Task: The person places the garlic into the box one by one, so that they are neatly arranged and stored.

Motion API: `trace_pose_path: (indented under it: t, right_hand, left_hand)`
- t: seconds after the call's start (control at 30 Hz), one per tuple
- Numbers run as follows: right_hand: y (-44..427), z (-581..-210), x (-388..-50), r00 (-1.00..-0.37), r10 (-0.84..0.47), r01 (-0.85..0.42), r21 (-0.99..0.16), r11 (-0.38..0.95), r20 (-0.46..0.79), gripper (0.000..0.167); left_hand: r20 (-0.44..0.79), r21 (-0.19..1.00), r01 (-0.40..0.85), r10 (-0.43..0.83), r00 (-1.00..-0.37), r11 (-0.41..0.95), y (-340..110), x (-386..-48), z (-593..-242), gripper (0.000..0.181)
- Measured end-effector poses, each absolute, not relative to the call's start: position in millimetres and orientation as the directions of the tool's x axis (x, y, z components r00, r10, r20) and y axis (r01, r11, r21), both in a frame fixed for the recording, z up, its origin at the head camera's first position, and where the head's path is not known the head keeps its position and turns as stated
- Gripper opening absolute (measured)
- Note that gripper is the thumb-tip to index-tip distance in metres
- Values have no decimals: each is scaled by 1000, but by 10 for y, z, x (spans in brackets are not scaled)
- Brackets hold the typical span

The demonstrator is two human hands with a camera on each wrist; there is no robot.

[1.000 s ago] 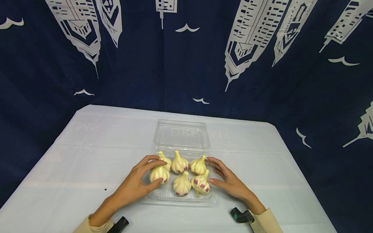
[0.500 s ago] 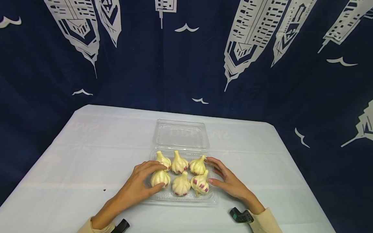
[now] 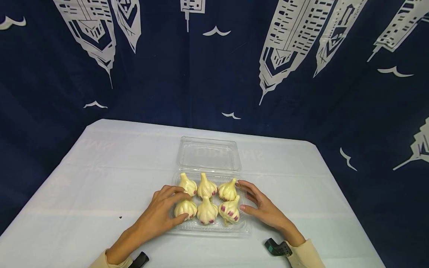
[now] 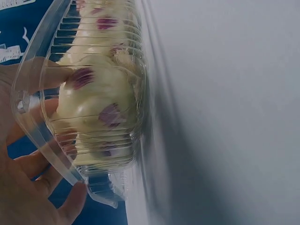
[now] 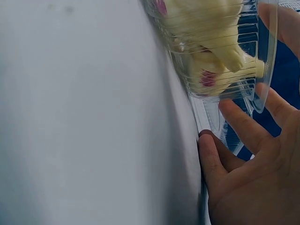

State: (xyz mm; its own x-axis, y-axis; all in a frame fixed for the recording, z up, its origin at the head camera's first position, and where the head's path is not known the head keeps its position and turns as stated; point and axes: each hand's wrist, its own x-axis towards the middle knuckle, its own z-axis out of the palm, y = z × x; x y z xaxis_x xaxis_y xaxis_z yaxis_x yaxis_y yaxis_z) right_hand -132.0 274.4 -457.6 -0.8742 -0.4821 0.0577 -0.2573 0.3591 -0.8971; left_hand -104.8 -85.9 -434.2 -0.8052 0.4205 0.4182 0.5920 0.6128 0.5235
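Note:
Several pale garlic bulbs with purple marks stand in two rows in a hinged clear plastic box [image 3: 228,230]. My left hand [image 3: 163,210] is curled round the front-left garlic bulb [image 3: 186,209], thumb at its near side and fingers over its top. Through the box wall, in the left wrist view, the fingers touch the bulb [image 4: 96,105]. My right hand [image 3: 264,208] lies at the box's right side with fingers relaxed. Its fingertips are close to the back-right bulb [image 3: 228,190], its thumb beside the front-right bulb [image 3: 229,211]. Between these sits the front-middle bulb [image 3: 207,211].
The box's lid [image 3: 209,154] lies folded back flat behind the base. A white cloth covers the table [image 3: 110,175], with a small dark speck [image 3: 120,217] on the left. Behind the table hangs a dark blue printed curtain [image 3: 161,82].
My left hand has brought the front-left garlic bulb down and slightly toward me into the front row. The front-middle bulb has shifted slightly left and stands straighter. My right hand has stayed put.

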Motion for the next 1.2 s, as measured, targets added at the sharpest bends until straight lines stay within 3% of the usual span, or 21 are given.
trace_pose_path:
  t: [0.37, 0.5, 0.63, 0.73, 0.97, 1.2]
  right_hand:
    - [2770, -4508, -1408, -858, -508, -286, -896, 340, 81, 64]
    - [2750, -4449, -1504, -883, -465, -260, -891, 371, 64, 58]
    - [2738, -4415, -1640, -908, -416, -221, -894, 390, 43, 59]
    - [2738, -4412, -1770, -918, -395, -173, -918, 357, 19, 62]
    - [2718, -4389, -2081, -942, -325, 5, -970, 243, -86, 66]
    - [2670, -4382, -2265, -955, -279, 48, -978, 201, -104, 60]
  left_hand:
    - [482, 545, 621, 395, -782, 563, -946, -1132, -4274, 33]
    - [458, 648, 546, 301, -836, 531, -1039, -1318, -4197, 32]
    - [276, 818, 353, 227, -934, 454, -1139, -1601, -4126, 36]
    - [98, 918, 182, 242, -965, 353, -1184, -1838, -4108, 41]
    - [-217, 974, -179, 363, -906, 135, -1215, -2268, -4209, 54]
    - [-268, 963, -260, 387, -882, 75, -1200, -2419, -4327, 59]
